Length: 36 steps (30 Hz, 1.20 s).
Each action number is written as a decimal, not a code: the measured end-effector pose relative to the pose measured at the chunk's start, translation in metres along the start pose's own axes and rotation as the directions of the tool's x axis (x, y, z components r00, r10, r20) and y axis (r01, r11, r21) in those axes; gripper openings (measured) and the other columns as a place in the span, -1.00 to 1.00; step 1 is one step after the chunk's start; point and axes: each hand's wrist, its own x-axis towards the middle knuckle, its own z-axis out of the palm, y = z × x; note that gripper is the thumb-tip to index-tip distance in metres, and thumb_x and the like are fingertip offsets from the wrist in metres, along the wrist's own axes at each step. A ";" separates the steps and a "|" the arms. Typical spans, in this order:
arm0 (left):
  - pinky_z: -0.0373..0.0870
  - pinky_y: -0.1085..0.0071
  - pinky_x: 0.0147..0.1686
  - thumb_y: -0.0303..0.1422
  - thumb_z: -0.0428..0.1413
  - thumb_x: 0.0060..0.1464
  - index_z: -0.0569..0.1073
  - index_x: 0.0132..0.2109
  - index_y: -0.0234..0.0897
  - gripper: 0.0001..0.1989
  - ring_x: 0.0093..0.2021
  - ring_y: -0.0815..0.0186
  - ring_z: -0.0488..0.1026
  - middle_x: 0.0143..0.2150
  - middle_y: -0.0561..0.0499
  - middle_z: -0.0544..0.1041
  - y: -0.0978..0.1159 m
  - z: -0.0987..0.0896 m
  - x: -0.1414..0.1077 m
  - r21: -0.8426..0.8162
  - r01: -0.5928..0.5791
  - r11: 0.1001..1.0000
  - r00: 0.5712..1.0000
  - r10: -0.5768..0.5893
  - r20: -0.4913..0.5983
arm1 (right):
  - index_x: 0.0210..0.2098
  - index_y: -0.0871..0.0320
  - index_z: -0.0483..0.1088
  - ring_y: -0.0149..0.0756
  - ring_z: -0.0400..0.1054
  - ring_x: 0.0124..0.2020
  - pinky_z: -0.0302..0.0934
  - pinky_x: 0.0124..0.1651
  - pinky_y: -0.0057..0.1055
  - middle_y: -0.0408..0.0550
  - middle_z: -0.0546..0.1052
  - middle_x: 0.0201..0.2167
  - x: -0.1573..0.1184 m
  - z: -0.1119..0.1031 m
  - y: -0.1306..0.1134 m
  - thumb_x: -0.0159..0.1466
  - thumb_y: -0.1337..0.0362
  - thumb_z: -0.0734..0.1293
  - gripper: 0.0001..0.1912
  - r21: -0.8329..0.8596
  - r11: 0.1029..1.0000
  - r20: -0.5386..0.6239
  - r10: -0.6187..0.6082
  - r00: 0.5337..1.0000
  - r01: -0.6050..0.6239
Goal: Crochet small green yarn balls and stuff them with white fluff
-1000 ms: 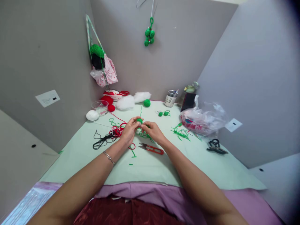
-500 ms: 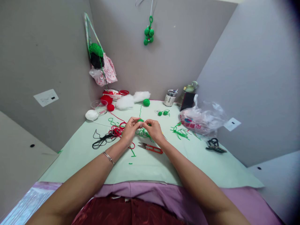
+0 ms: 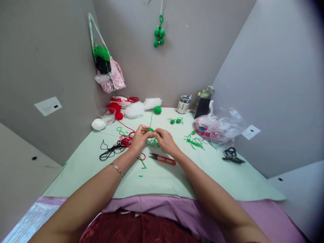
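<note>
on my feed the change is small, all at the fingertips. a second ago more of the green yarn piece (image 3: 151,130) showed above the left hand (image 3: 140,137); now the right hand (image 3: 164,139) has brought its fingertips in close beside the left thumb, covering part of it. i read that as both hands working one spot, the piece not yet ready to be put down.

the piece is between the two hands, over the middle of the table (image 3: 202,182). i see the left thumb and fingers pinching it. the right fingers are bunched at its edge, but i cannot tell what, if anything, they grip. a green strand (image 3: 151,118) runs from behind the hands toward the green ball (image 3: 157,110). the orange snips (image 3: 165,159) lie where they were, near the right wrist, untouched.
</note>
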 end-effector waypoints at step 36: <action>0.52 0.43 -0.33 -0.33 0.30 0.11 0.38 -0.22 -0.27 -0.77 -0.35 0.40 0.48 -0.26 0.10 0.49 -0.003 0.008 0.000 0.032 -0.097 0.995 0.992 0.099 -0.078 | -0.47 0.12 0.36 -0.32 0.33 -0.47 0.12 -0.36 -0.43 -0.15 0.54 -0.53 0.004 0.011 0.000 0.29 0.16 0.27 -0.76 0.098 0.991 -0.031 0.090 0.995 -0.087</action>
